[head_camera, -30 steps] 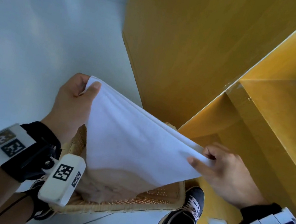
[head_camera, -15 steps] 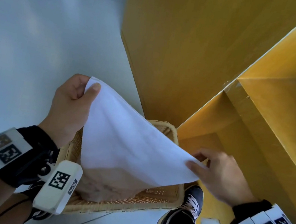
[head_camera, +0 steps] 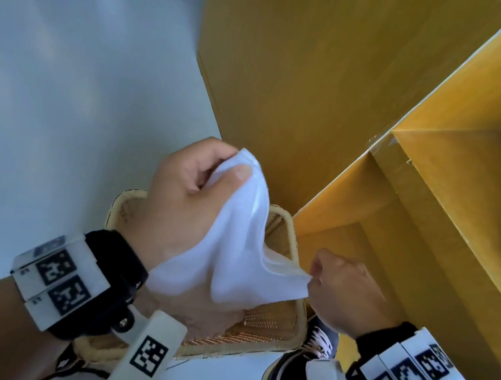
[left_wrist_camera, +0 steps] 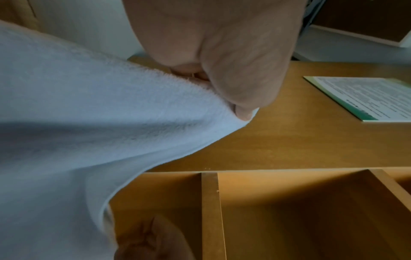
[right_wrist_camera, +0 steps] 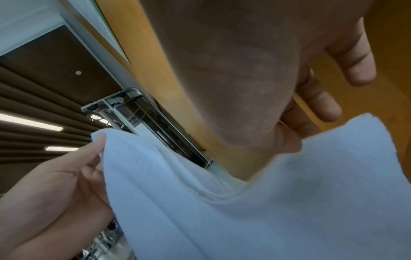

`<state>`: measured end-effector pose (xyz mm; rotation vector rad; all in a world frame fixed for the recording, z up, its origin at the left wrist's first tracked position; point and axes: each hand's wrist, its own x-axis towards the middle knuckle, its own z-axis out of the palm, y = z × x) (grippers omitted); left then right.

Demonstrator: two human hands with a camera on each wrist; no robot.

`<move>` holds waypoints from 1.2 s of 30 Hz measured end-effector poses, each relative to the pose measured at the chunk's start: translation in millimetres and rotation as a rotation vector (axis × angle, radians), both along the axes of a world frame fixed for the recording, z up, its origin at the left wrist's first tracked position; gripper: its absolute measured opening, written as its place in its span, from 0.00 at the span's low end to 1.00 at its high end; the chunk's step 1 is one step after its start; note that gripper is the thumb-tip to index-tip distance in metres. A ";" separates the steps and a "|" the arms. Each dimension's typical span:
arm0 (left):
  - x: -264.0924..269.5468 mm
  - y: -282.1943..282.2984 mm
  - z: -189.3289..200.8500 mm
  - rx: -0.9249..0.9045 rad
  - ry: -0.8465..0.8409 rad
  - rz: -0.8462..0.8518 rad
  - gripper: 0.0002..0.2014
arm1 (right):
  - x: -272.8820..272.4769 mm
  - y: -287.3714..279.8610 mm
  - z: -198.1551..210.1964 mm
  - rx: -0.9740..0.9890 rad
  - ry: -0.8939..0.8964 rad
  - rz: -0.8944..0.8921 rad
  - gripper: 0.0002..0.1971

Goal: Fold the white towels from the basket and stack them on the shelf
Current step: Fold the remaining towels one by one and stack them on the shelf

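Evidently both hands (head_camera: 181, 205) pinch towel (head_camera: 232, 252).

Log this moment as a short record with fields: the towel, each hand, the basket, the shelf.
towel: white towel, slack and draped, held in the air over the basket
left hand: left hand pinches an upper corner
right hand: right hand pinches a lower corner
basket: wicker basket on the floor, below the towel
shelf: yellow wooden shelf, right of the basket; no towel seen on it
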<state>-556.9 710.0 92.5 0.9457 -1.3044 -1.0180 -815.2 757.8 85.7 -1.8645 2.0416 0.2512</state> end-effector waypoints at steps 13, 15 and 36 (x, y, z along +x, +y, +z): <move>-27.2 17.5 -0.7 -0.184 -0.252 -0.226 0.04 | 34.6 -0.2 21.5 -0.090 -1.082 -0.012 0.15; -29.0 19.2 -0.3 -0.183 -0.234 -0.247 0.05 | 35.5 -0.5 20.4 -0.099 -1.138 0.008 0.11; -18.8 9.0 -14.7 0.390 -0.060 -0.398 0.07 | 21.1 -10.3 39.5 -0.364 -1.170 0.051 0.11</move>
